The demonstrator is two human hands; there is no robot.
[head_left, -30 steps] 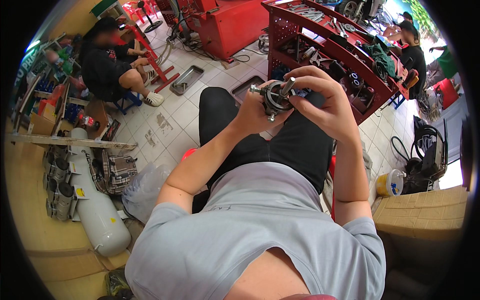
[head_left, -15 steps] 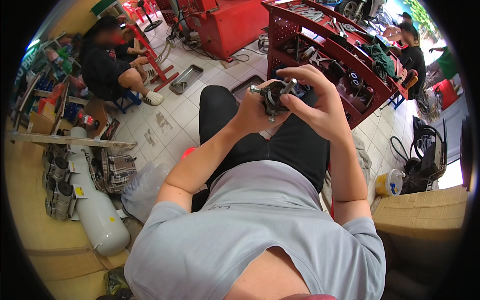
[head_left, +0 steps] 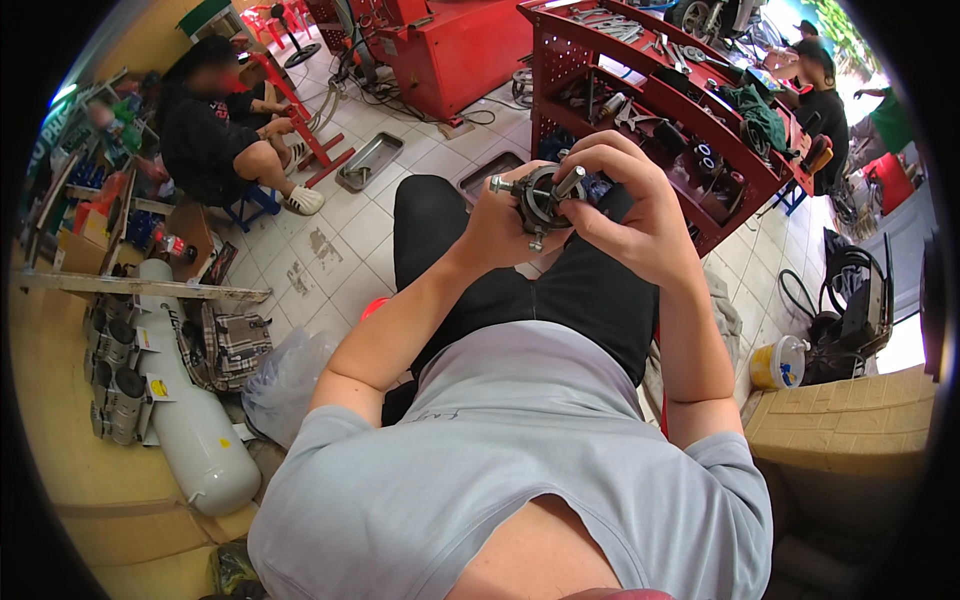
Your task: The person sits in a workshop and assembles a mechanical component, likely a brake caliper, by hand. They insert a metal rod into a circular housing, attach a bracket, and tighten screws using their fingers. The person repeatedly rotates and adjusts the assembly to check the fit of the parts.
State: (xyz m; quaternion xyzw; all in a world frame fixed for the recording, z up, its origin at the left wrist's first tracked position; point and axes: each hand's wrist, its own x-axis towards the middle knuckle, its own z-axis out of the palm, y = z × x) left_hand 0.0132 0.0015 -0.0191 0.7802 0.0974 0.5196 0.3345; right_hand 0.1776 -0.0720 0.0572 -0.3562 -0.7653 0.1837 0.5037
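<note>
Person sitting, black trousers, grey shirt, looking down at both hands raised over the knees.

Left hand (head_left: 497,232) is cupping a round metal part (head_left: 541,199) from the left side, fingers wrapped behind it. Right hand (head_left: 640,205) is closing over the same part from the right and above; its fingers (head_left: 600,152) are curling across the top, and the thumb and forefinger are pinching a short metal stud sticking out of the part. Part is dark grey, disc-like, with small bolts poking out at the left and the bottom. It is being held in the air between the two hands, above the lap, in front of the red tool cart.

Room: workshop with a white tiled floor (head_left: 350,240), stained in places. Red tool cart (head_left: 650,100) is standing just beyond the hands, its shelves carrying wrenches, dark parts and a green rag. A red machine (head_left: 455,45) is standing behind it, with cables trailing on the floor. A metal tray (head_left: 370,160) is lying flat on the tiles near the machine.

Left side: another person in black (head_left: 215,140) is sitting low on a small stool. A white gas cylinder (head_left: 190,410) is lying on the floor beside a clear plastic bag (head_left: 285,380) and a checked cloth. Right side: a yellow tub (head_left: 775,362) is sitting on the floor near black hoses; a second person in black (head_left: 822,95) is working at the far end.
</note>
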